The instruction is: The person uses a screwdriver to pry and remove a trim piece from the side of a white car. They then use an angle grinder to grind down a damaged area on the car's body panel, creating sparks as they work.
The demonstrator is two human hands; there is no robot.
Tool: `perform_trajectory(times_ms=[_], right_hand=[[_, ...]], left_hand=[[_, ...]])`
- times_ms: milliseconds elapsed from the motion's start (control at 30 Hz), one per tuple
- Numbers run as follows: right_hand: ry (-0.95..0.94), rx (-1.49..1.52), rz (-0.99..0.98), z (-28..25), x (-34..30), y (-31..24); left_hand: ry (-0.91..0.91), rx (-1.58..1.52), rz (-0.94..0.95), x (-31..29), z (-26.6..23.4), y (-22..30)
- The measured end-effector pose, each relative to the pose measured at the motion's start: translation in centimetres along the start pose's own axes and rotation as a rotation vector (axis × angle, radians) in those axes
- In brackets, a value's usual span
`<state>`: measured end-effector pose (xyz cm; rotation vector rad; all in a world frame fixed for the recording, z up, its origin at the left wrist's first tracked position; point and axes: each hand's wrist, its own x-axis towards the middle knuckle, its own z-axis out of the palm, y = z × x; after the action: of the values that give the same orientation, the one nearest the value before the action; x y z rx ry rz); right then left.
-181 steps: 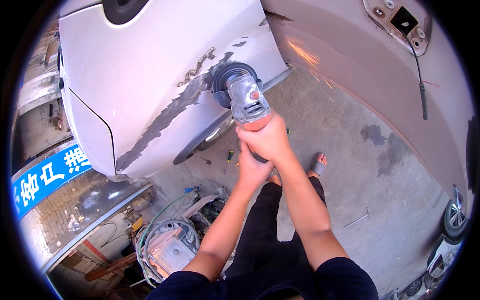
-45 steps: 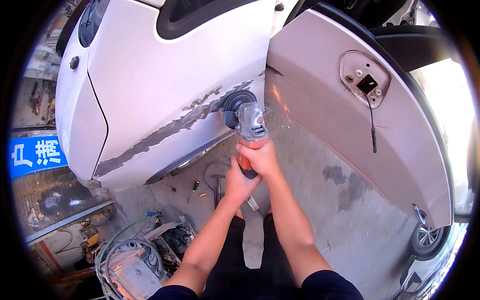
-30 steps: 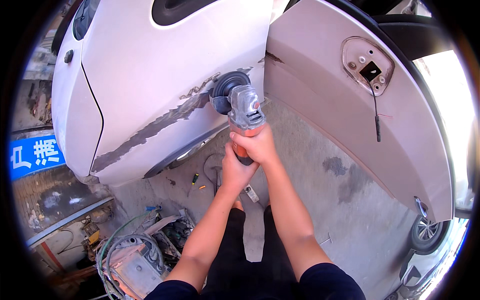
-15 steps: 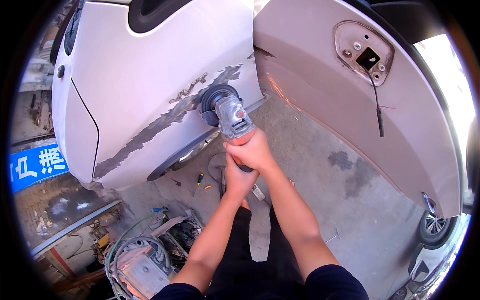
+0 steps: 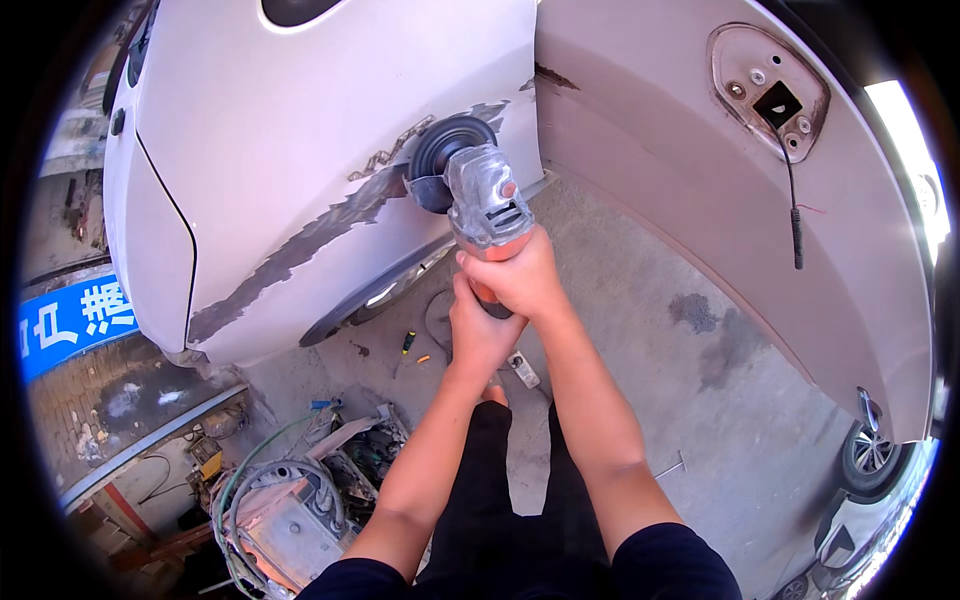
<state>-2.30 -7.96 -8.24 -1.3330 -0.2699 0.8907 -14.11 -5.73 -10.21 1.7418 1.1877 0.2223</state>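
Both my hands are wrapped round an angle grinder (image 5: 489, 195) with a scuffed metal head and an orange body. Nearer the head, my right hand (image 5: 520, 275) grips the body. My left hand (image 5: 478, 328) is closed round the rear, just below it. The dark round disc (image 5: 455, 140) is against or very close to the car's side panel (image 5: 300, 150); actual contact I cannot make out. A long ragged grey strip (image 5: 310, 245) of stripped paint runs diagonally across the white panel, with a rough line of bare marks (image 5: 395, 145) above it.
An open car door (image 5: 660, 130) with a dangling cable (image 5: 796, 230) stands at the right. Below the panel is a wheel (image 5: 370, 300). A machine with coiled hoses (image 5: 290, 520) sits lower left. A screwdriver (image 5: 408, 342) and a white block-like object (image 5: 523, 370) lie on the concrete floor.
The grinder has shifted slightly up and right along the stripped strip, its disc showing more fully. The orange sparks seen near the door earlier are gone. The view has shifted a little.
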Motion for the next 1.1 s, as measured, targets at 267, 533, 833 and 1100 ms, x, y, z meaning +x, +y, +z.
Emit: perform_trajectory(times_ms=[267,533,833,1100], right_hand=[[-0.09,-0.01,0.007,1.7,-1.2,2.1],[-0.076,-0.07,-0.047,2.7,-1.5,1.2],[-0.102,-0.022,-0.03,2.9,-2.0,2.8],[-0.132,0.003,-0.054,2.1,-0.9,0.8]], left_hand=[[0.142,0.074,0.261,-0.9,-0.4,-4.2],[0.086,0.036,0.079,-1.3,-1.2,-3.5],[0.047,-0.028,-0.009,-2.5,-1.8,-2.7],[0.106,0.076,0.157,-1.0,-1.1,-3.0]])
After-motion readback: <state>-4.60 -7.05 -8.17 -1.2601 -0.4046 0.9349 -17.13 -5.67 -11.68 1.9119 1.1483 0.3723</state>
